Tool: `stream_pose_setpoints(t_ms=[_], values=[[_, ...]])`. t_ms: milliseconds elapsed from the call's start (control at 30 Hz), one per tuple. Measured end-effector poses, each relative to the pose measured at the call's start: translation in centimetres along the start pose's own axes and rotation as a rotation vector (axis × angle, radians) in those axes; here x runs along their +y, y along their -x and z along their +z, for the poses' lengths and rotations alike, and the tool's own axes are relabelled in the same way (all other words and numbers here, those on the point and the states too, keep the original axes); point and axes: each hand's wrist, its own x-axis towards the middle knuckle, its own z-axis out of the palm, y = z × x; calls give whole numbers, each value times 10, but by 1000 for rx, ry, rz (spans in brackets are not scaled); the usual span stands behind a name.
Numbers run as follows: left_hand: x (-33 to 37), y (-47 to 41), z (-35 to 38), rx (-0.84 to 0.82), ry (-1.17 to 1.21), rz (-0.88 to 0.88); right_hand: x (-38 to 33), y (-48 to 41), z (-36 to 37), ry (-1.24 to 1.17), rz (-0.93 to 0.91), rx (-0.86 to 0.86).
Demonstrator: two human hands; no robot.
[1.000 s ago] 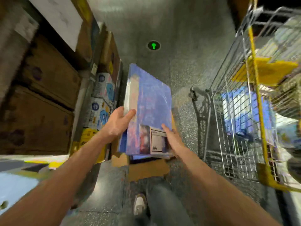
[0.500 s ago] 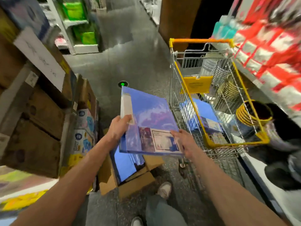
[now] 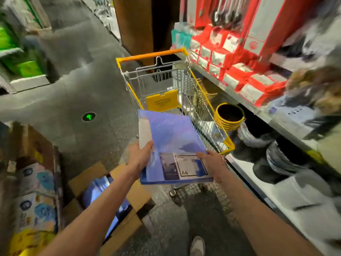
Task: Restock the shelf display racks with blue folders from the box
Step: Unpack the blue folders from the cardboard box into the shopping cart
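You're carrying a stack of blue folders (image 3: 173, 145) — left hand (image 3: 140, 157) and right hand (image 3: 212, 163) gripping its sides — above the cart (image 3: 156, 78), the box (image 3: 110, 196) behind. Next, I'd judge, find the rack — none clearly shows.

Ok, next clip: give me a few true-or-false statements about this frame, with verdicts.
1. The left hand and the right hand both hold the blue folder pack. True.
2. The pack's label reads A3. False: it reads A4.
3. The cardboard box is empty. False: blue folders lie in it.
4. A wire cart with an orange handle stands beyond the pack. True.
5. The green arrow mark lies right of the cart. False: it lies left of it.
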Motion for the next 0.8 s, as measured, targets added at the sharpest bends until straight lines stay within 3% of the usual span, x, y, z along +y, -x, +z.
stream_pose_setpoints(t_ms=[300,800], values=[[28,-53,129,43,-187,59,-10,-105,-101,101,1,-1],[30,-232,188,151,-166,-38,-51,-245,-59,426,93,8]])
